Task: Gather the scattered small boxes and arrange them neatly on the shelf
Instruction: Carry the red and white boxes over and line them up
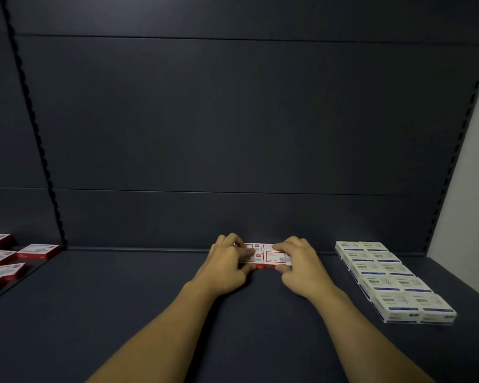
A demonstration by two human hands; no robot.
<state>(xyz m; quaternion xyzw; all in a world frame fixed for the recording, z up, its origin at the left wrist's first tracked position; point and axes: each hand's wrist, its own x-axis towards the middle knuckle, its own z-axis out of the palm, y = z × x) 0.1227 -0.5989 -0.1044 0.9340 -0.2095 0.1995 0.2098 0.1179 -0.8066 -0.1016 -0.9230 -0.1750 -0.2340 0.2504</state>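
Dark shelf board (pixel 150 313) carries the red boxes (pixel 273 258) at its back wall, pinched by the left hand (pixel 228 261) and right hand (pixel 299 262). Edges should be pressed flush and squared like the white boxes (pixel 385 275) nearby.

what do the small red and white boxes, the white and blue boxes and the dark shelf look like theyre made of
Small red and white boxes, gripped by both hands: likely printed cardboard, given crisp edges and printed labels. White and blue boxes in two neat rows: the same, with a slight sheen. Dark shelf: probably painted metal, matte, judging by the notched uprights; not certain.
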